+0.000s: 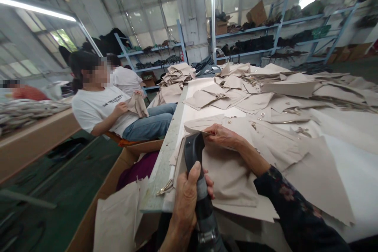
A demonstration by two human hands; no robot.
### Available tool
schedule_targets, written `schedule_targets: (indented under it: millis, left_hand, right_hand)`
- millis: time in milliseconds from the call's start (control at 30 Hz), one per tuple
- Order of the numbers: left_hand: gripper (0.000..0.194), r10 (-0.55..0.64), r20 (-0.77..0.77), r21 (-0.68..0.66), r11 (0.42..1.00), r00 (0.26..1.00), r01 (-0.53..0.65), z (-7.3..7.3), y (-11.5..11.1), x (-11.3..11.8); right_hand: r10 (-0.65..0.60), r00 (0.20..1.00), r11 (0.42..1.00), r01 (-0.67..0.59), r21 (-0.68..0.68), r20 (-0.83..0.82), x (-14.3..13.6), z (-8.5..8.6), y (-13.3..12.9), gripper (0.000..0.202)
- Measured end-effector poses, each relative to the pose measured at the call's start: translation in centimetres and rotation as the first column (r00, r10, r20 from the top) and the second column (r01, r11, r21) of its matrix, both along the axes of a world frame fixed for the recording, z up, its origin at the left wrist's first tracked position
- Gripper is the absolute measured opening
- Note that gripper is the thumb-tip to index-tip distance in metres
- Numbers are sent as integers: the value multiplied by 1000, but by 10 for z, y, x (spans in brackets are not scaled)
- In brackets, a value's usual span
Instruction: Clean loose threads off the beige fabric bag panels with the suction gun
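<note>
My left hand is wrapped round the grey and black handle of a handheld thread trimmer, its black head pointing up and away from me. Close beside that head, my right hand pinches the edge of a beige fabric piece. This cloth spreads over the near table edge, under my right forearm, and has small metal eyelets. Part of its edge is hidden behind the trimmer head. Gold-coloured metal clasps hang at the table's left corner.
Beige fabric pieces with metal fittings are heaped across the table. A cardboard box with beige and purple cloth stands below its left edge. A seated person handles beige cloth beyond. Loaded blue shelves line the back wall.
</note>
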State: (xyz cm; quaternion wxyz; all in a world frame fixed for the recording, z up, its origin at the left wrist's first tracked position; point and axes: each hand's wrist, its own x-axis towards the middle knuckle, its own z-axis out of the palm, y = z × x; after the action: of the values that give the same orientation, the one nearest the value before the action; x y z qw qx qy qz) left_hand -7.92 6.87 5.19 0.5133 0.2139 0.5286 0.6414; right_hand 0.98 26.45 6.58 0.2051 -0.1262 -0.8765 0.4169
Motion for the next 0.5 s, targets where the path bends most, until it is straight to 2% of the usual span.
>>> schedule_targets:
  millis: [200, 400, 500]
  left_hand:
    - [44, 128, -56, 46, 991, 990, -126, 7, 5, -7]
    - [45, 64, -24, 21, 998, 998, -63, 4, 1, 2]
    - [45, 83, -23, 31, 996, 996, -82, 3, 8, 1]
  right_hand:
    - [21, 1000, 998, -21, -56, 8, 6, 4, -3, 15]
    - [18, 1000, 999, -19, -50, -17, 2, 3, -11, 14]
    - [-16, 1000, 1000, 16, -9, 9, -1, -1, -11, 14]
